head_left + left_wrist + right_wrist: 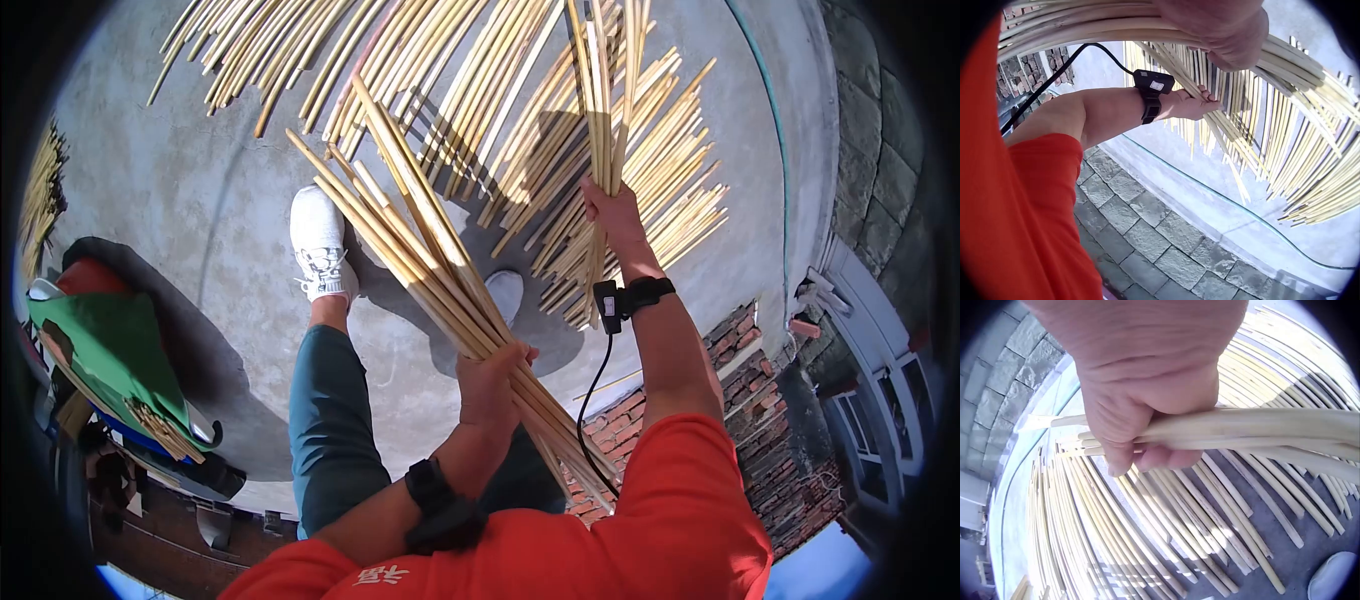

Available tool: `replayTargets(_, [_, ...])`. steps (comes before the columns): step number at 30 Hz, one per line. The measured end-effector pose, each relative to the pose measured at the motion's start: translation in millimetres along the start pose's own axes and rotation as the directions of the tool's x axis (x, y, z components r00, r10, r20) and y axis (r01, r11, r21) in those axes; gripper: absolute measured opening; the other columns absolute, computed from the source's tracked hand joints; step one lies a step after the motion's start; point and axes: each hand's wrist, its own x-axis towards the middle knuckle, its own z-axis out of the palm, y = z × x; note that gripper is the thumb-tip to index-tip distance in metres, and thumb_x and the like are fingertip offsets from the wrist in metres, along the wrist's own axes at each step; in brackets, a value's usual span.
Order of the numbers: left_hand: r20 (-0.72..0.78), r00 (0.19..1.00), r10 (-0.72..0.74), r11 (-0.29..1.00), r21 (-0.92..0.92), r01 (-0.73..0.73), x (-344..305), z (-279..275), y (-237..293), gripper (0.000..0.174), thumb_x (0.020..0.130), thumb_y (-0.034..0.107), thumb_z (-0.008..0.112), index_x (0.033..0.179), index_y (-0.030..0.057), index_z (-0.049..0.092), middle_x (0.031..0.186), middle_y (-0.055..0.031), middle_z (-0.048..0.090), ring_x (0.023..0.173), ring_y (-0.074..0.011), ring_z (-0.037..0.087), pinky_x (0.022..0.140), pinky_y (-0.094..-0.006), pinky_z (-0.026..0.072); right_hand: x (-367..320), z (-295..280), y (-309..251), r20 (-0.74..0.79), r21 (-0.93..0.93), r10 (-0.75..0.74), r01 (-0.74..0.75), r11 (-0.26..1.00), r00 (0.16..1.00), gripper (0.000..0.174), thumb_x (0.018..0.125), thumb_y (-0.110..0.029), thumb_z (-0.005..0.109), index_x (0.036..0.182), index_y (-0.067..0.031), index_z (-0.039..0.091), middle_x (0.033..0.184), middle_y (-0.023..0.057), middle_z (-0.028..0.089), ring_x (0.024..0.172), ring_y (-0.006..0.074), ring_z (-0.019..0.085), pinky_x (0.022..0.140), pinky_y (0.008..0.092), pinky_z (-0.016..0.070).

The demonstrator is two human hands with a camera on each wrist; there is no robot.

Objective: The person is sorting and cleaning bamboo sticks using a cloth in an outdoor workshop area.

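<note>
Here the left hand point(488, 388) grips a stick bundle point(468, 308) close in, the outstretched right hand point(616, 216) clasping sticks point(604, 140).

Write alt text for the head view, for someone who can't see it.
A person's left hand grips a thick bundle of long sticks and the right hand a thinner bundle, above rows of sticks laid out on grey ground. A white shoe stands near the rows; a green cover shows at the picture's left.
</note>
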Motion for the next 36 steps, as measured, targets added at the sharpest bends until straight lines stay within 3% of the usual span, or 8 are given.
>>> replayTargets(4, [0.011,0.999,0.035,0.999,-0.003,-0.035,-5.6,-1.6,3.0,0.023,0.068,0.003,0.059,0.089,-0.004,0.052,0.073,-0.0133,0.059,0.068,-0.0214,0.06,0.063,-0.031,0.0474,-77.5,3.0,-48.6,0.616,-0.143,0.358,-0.346,0.927,0.702,0.019,0.084,-0.019,0.057,0.092,-0.0024,0.055,0.074,0.002,0.054,0.063,0.0091,0.052,0.051,0.0226,0.0435])
replayTargets(7, [0.068,0.997,0.041,0.997,-0.066,-0.036,-1.0,5.6,9.0,0.025,0.069,0.001,0.058,0.092,-0.0037,0.051,0.078,-0.0123,0.058,0.068,-0.0213,0.06,0.063,-0.0309,0.0488,-141.1,23.3,-63.8,0.774,-0.19,0.305,-0.257,0.948,0.555,0.029,0.086,-0.02,0.055,0.108,-0.0013,0.048,0.088,0.0054,0.054,0.08,0.01,0.053,0.062,0.0247,0.0465])
replayTargets(8, [0.095,0.995,0.04,0.99,-0.135,-0.027,-2.5,4.6,8.0,0.025,0.068,0.0,0.058,0.092,-0.0028,0.051,0.08,-0.011,0.057,0.067,-0.0207,0.06,0.061,-0.0305,0.0496,-151.9,19.0,-41.0,0.729,-0.275,0.306,-0.147,0.95,0.613,0.037,0.084,-0.028,0.057,0.104,0.0009,0.047,0.096,0.0101,0.054,0.087,0.0139,0.05,0.076,0.0297,0.0429])
replayTargets(16, [0.111,0.993,0.035,0.991,-0.13,-0.02,4.0,-0.5,2.5,0.03,0.072,0.001,0.056,0.101,-0.0033,0.051,0.089,-0.0117,0.058,0.078,-0.0208,0.061,0.068,-0.0297,0.0502,-191.4,28.5,-48.6,0.543,-0.239,0.138,-0.005,0.971,0.829,0.044,0.087,-0.02,0.051,0.123,-0.0037,0.032,0.101,0.0117,0.053,0.093,0.0152,0.051,0.08,0.0303,0.0428])
replayTargets(22, [0.219,0.976,0.019,0.995,-0.104,0.004,1.7,4.1,5.3,0.03,0.08,0.005,0.057,0.108,-0.0026,0.049,0.095,-0.0117,0.058,0.083,-0.0201,0.061,0.072,-0.0299,0.0512,-190.8,24.9,-41.1,0.615,-0.027,0.201,-0.235,0.972,0.763,0.052,0.083,-0.016,0.054,0.128,-0.0056,0.029,0.109,0.0106,0.05,0.101,0.0169,0.049,0.085,0.0305,0.041])
replayTargets(29, [0.256,0.967,-0.022,0.999,-0.027,0.03,2.5,7.9,1.7,0.034,0.08,0.011,0.063,0.109,0.0006,0.048,0.096,-0.0083,0.057,0.084,-0.0151,0.057,0.072,-0.0274,0.0486,-189.3,16.9,-36.6,0.651,-0.086,0.2,-0.191,0.978,0.733,0.07,0.074,-0.015,0.066,0.129,-0.0048,0.025,0.111,0.0118,0.048,0.104,0.0177,0.048,0.086,0.0308,0.0405])
replayTargets(31, [0.238,0.969,-0.067,0.997,-0.024,0.075,-1.9,8.4,-6.7,0.035,0.08,0.01,0.063,0.11,0.0005,0.048,0.097,-0.0088,0.056,0.085,-0.0152,0.057,0.072,-0.0276,0.0486,-184.8,11.8,-35.5,0.738,-0.032,0.314,-0.434,0.9,0.598,0.073,0.074,0.0,0.059,0.135,-0.005,0.018,0.119,0.0084,0.044,0.111,0.0163,0.044,0.091,0.0297,0.0393])
replayTargets(36, [0.153,0.983,-0.104,0.977,-0.169,0.129,-9.7,-0.9,-32.1,0.035,0.082,0.013,0.061,0.113,0.0047,0.046,0.101,-0.0072,0.055,0.091,-0.0181,0.056,0.075,-0.032,0.05,-194.4,2.1,-34.7,0.772,-0.007,0.369,-0.573,0.82,0.518,0.072,0.075,-0.004,0.062,0.133,-0.0054,0.019,0.118,0.0095,0.043,0.11,0.0166,0.044,0.09,0.0303,0.0392])
